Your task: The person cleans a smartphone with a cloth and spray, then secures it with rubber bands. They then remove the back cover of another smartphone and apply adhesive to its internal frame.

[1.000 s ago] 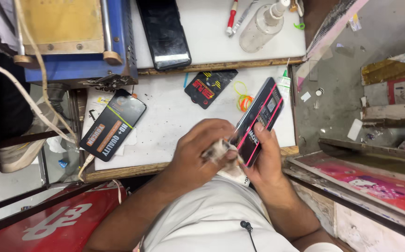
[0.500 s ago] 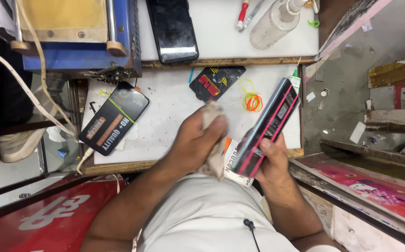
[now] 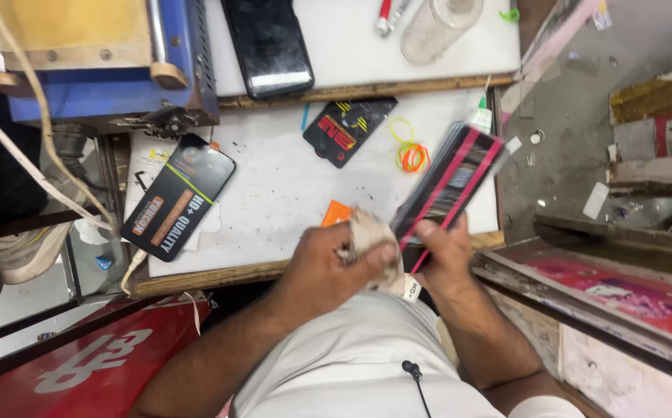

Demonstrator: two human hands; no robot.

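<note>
My right hand point(image 3: 444, 259) grips the lower end of a long black phone with pink stripes point(image 3: 450, 186), holding it tilted above the front right corner of the white work table point(image 3: 274, 193). My left hand point(image 3: 322, 269) is closed on a crumpled whitish cloth point(image 3: 368, 234) and presses it against the phone's lower left edge. A small orange piece point(image 3: 336, 212) lies on the table just behind the cloth.
A black accessory package point(image 3: 177, 197) lies at the table's left and a smaller black card point(image 3: 349, 130) near the back. Coloured rubber bands point(image 3: 412, 155) and a small glue bottle point(image 3: 481, 118) sit at right. Behind are a dark phone point(image 3: 268, 42), a blue machine point(image 3: 104, 70) and a clear bottle point(image 3: 444, 27).
My left hand slid the cloth up the phone and back down to its lower end. The phone stays in my right hand, tilted a little differently.
</note>
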